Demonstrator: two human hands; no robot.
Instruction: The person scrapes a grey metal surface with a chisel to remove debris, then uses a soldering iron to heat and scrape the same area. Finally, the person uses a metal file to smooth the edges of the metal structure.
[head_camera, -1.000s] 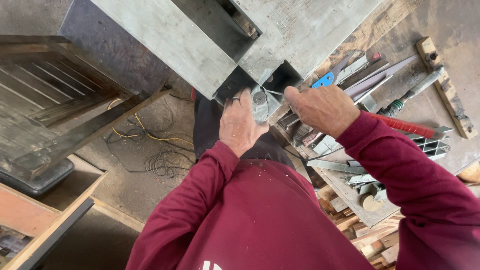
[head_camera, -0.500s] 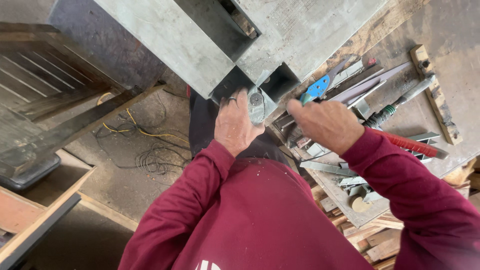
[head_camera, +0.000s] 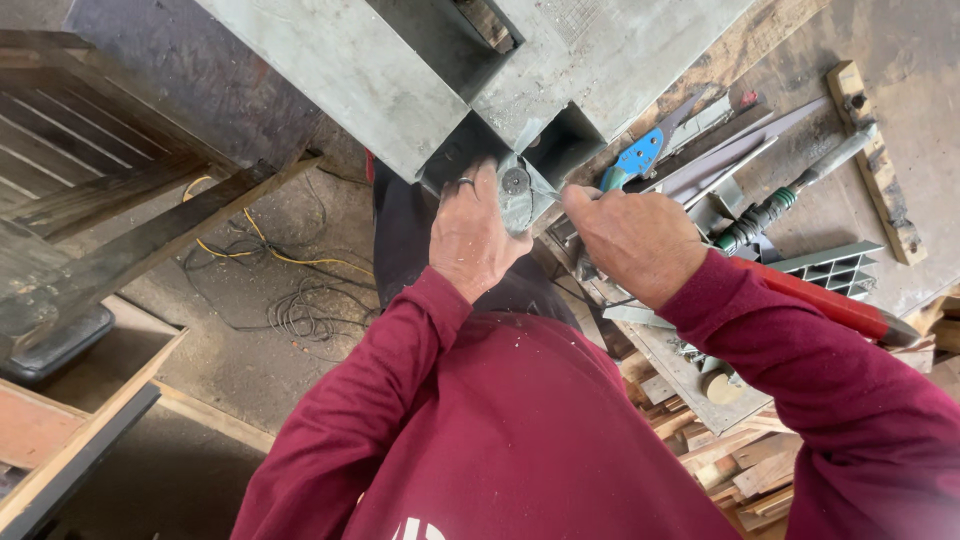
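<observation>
My left hand (head_camera: 472, 236) presses against the lower edge of a grey sheet-metal duct (head_camera: 350, 70) and holds a bent metal flap (head_camera: 516, 192) there. A ring shows on one finger. My right hand (head_camera: 630, 240) is closed around the handles of grey metal snips, whose jaws meet the flap beside my left fingers. Both arms wear dark red sleeves. The duct has a square opening just above my hands. The snips' handles are mostly hidden inside my right fist.
A workbench (head_camera: 860, 60) at the right holds blue-handled snips (head_camera: 640, 155), a green-gripped tool (head_camera: 770, 212), a red bar (head_camera: 830, 305) and metal strips. Wood offcuts (head_camera: 740, 460) lie below it. Yellow and black cables (head_camera: 290, 290) trail on the floor. Wooden frames (head_camera: 90, 190) stand left.
My view has tilted so the bench tools slid right and down. Both hands stay at the duct's edge; my right hand has shifted slightly closer to the flap.
</observation>
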